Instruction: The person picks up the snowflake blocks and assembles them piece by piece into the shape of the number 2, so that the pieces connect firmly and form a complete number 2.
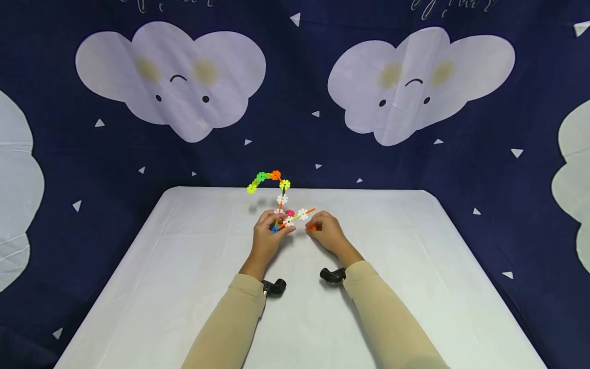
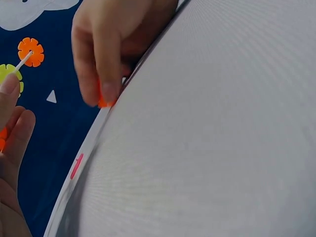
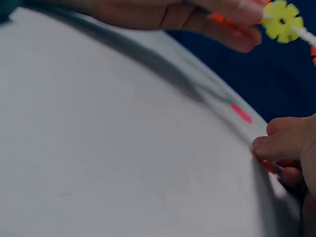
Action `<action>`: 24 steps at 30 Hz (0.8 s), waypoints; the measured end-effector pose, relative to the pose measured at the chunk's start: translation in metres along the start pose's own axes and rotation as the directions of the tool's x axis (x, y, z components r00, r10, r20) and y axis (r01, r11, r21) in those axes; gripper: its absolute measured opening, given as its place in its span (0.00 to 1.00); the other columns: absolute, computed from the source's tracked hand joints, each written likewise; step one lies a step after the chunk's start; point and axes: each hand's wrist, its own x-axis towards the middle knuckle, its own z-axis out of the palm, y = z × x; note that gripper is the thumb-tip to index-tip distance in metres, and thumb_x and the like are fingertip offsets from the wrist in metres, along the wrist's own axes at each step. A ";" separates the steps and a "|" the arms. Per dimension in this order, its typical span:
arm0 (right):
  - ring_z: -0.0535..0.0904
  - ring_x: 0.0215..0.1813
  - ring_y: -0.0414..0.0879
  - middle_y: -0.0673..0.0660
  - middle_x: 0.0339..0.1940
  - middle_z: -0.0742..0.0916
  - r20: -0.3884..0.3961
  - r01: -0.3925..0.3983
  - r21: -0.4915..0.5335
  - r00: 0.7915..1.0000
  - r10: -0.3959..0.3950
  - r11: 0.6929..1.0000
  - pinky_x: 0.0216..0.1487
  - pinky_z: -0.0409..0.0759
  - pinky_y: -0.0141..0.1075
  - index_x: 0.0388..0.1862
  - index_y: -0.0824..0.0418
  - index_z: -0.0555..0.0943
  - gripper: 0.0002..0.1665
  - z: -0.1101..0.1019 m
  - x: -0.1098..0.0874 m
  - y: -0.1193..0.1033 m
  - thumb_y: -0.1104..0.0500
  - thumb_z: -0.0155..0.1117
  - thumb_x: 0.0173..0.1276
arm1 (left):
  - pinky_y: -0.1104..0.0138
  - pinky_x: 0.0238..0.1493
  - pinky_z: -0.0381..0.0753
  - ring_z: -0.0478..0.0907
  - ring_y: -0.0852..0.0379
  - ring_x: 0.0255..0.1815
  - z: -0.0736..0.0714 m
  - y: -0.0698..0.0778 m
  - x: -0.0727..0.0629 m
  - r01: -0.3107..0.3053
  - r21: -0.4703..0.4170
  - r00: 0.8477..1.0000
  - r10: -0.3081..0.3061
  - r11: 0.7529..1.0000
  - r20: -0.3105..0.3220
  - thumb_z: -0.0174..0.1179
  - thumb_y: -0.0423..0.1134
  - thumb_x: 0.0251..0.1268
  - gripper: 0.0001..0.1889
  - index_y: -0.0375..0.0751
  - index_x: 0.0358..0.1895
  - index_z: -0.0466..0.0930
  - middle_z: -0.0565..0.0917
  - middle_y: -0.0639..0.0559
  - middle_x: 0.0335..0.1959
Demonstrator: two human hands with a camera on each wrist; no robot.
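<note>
My left hand [image 1: 267, 238] holds a chain of interlocking snowflake discs [image 1: 285, 184] in yellow, green, orange and white. The chain rises from the fingers and arches over to the left. A short branch with a white disc [image 1: 302, 214] sticks out to the right, ending in an orange disc seen edge-on. Between thumb and fingertips, my right hand [image 1: 328, 230] pinches a loose orange snowflake disc [image 2: 104, 102] low at the table, apart from the chain. A blue disc [image 1: 275, 228] shows by the left fingers, which partly hide the chain's lower end.
A pink disc [image 3: 242, 113] lies on the white-covered table [image 1: 198, 287] beyond the hands. Behind stands a dark blue cloth [image 1: 295, 143] with cloud prints. Black wrist devices [image 1: 275, 288] stick out inward from both sleeves.
</note>
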 end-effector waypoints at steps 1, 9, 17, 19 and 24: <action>0.80 0.44 0.48 0.54 0.45 0.85 -0.010 0.000 0.033 1.000 0.001 0.999 0.45 0.79 0.37 0.38 0.62 0.92 0.08 -0.001 -0.004 0.001 0.69 0.81 0.60 | 0.74 0.52 0.80 0.80 0.48 0.51 -0.001 0.000 0.000 0.002 0.000 1.000 -0.002 1.000 0.006 0.83 0.30 0.50 0.19 0.35 0.47 0.90 0.82 0.43 0.50; 0.81 0.48 0.49 0.56 0.51 0.85 -0.042 -0.007 0.248 0.999 0.018 0.969 0.50 0.82 0.32 0.48 0.69 0.90 0.17 -0.016 -0.029 -0.002 0.75 0.75 0.59 | 0.72 0.53 0.82 0.80 0.48 0.52 -0.003 0.003 -0.001 0.014 0.007 0.999 -0.015 1.000 0.040 0.82 0.32 0.53 0.19 0.33 0.48 0.90 0.82 0.45 0.51; 0.82 0.57 0.55 0.68 0.58 0.83 -0.202 0.100 0.549 0.979 0.016 0.830 0.59 0.83 0.34 0.52 0.76 0.86 0.17 -0.034 -0.040 -0.004 0.78 0.74 0.64 | 0.72 0.51 0.80 0.79 0.49 0.52 -0.001 0.003 -0.001 0.042 -0.011 0.996 -0.041 0.999 0.075 0.83 0.32 0.50 0.19 0.37 0.47 0.91 0.83 0.46 0.51; 0.83 0.58 0.54 0.69 0.60 0.83 -0.242 0.121 0.584 0.970 0.029 0.803 0.58 0.84 0.34 0.53 0.76 0.86 0.17 -0.037 -0.040 -0.004 0.78 0.73 0.65 | 0.72 0.49 0.79 0.79 0.48 0.52 0.000 0.002 -0.001 0.042 -0.017 0.996 -0.040 0.999 0.080 0.83 0.31 0.48 0.20 0.36 0.47 0.91 0.83 0.45 0.51; 0.84 0.58 0.51 0.74 0.63 0.82 -0.276 0.145 0.628 0.960 0.044 0.765 0.56 0.85 0.34 0.55 0.81 0.83 0.17 -0.041 -0.041 -0.004 0.80 0.69 0.67 | 0.74 0.48 0.76 0.78 0.42 0.51 0.003 0.008 -0.002 0.044 -0.018 0.995 -0.042 0.999 0.095 0.82 0.24 0.46 0.21 0.30 0.47 0.89 0.83 0.38 0.51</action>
